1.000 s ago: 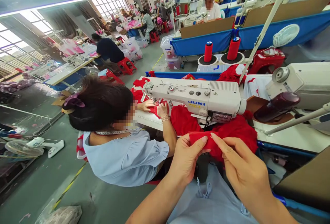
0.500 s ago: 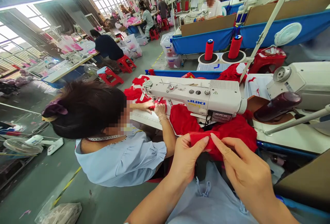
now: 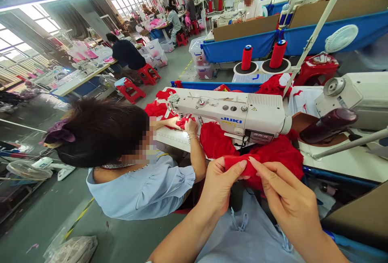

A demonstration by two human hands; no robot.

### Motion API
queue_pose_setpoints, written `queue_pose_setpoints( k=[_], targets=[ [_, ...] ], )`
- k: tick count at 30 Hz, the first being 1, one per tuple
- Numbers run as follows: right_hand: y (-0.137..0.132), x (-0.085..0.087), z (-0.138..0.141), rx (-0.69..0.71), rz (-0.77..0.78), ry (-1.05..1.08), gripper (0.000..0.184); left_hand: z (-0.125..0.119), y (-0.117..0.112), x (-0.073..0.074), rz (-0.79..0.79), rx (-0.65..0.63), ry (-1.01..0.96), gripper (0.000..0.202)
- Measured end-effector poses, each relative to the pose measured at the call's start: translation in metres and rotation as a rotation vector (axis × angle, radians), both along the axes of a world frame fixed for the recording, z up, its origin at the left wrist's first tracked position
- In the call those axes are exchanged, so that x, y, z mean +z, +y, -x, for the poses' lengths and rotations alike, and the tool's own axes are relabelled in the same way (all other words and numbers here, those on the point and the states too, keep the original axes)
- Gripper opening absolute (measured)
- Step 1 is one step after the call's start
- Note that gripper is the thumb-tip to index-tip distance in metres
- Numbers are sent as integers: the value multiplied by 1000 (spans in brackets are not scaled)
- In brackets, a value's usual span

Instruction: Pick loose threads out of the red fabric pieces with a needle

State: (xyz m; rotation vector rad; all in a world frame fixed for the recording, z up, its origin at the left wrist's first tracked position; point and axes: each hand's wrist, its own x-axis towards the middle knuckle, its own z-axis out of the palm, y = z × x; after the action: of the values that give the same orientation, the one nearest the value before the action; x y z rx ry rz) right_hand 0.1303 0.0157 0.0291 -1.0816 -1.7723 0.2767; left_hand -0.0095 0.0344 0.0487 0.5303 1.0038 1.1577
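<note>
A piece of thin red fabric [image 3: 249, 169] is stretched between my two hands, just in front of the sewing machine. My left hand [image 3: 220, 179] is closed on its left side, thumb lying along the top. With thumb and forefinger, my right hand [image 3: 291, 193] pinches at the fabric's right part; the exact contact is partly hidden by the fingers. Behind my hands lies a larger heap of red fabric [image 3: 275, 156]. To the left, a seated co-worker in a light blue top [image 3: 142, 190] has both hands on red cloth [image 3: 182, 123] beneath the machine's needle end.
A white sewing machine [image 3: 224, 109] stands on the table ahead. Red thread cones [image 3: 277, 55] sit behind it. At right are a dark bottle [image 3: 329, 125], a metal pole [image 3: 351, 144] and another machine [image 3: 360, 91]. Brown cardboard [image 3: 360, 214] stands near my right arm.
My right fingertips have shifted slightly and pinch closer together at the fabric. The co-worker's head has turned and leaned a little left; their hands have bunched the red cloth.
</note>
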Motion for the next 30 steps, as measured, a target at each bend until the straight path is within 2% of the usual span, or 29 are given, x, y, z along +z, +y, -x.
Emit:
queue_pose_setpoints(
  k=[3,6,14,27,30],
  targets=[
    [0,-2,-2,7,-22,-70,53,-1,0,-1,46,5,5,28],
    [-1,-5,-3,-22,-41,-149,53,-1,0,-3,45,19,2,27],
    [-2,-4,-2,-76,-103,-288,37,-1,-1,-9,-38,19,56,21],
    [-1,-7,2,-3,-20,13,45,0,-1,-9,-26,-12,-52,19],
    [-3,-6,2,24,-8,26,46,0,-1,-9,-12,-15,-49,20]
  ],
)
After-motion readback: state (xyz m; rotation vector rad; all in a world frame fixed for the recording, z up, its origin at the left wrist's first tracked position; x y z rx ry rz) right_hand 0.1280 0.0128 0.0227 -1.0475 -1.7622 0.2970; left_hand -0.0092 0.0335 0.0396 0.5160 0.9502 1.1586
